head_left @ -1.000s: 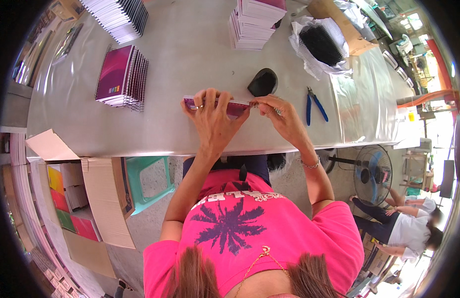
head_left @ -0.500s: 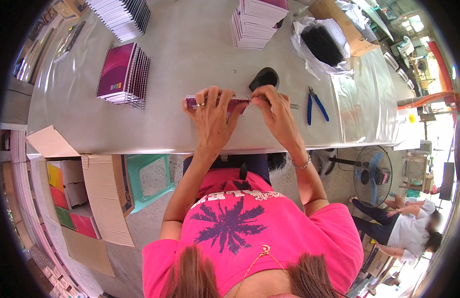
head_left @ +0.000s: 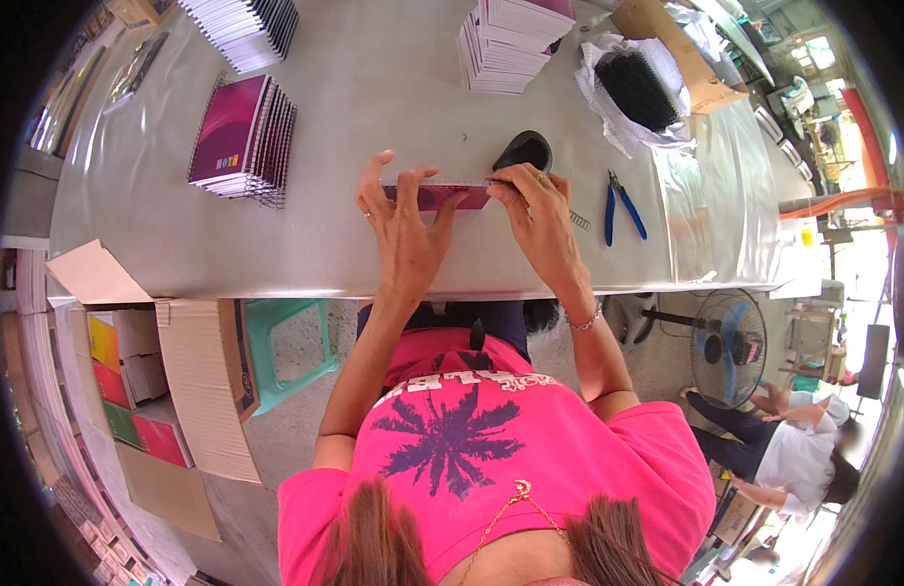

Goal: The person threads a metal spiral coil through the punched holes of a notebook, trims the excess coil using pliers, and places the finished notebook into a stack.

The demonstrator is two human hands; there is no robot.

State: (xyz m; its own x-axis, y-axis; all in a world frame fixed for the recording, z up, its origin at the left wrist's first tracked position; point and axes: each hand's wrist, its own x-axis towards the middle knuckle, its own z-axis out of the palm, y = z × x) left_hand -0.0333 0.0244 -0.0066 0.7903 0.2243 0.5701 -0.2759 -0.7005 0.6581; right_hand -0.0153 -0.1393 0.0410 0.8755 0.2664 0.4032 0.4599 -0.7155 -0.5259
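A magenta notebook (head_left: 442,196) stands on its edge on the grey table (head_left: 393,107), held upright between both hands. My left hand (head_left: 403,220) grips its left part, fingers spread over the top edge. My right hand (head_left: 538,210) pinches its right end, close to a black rounded object (head_left: 525,150) lying just behind. A short piece of wire spiral (head_left: 578,221) lies by my right hand.
A stack of magenta spiral notebooks (head_left: 242,137) lies to the left, white stacks (head_left: 511,34) at the back. Blue-handled pliers (head_left: 620,207) lie right of my hands, black coils in a white bag (head_left: 636,90) beyond. An open carton (head_left: 154,376), green stool (head_left: 286,342), fan (head_left: 727,347) and seated person (head_left: 794,459) are below.
Both hands have shifted slightly along the upright notebook; my right hand moved closer in to its right end, near the black object.
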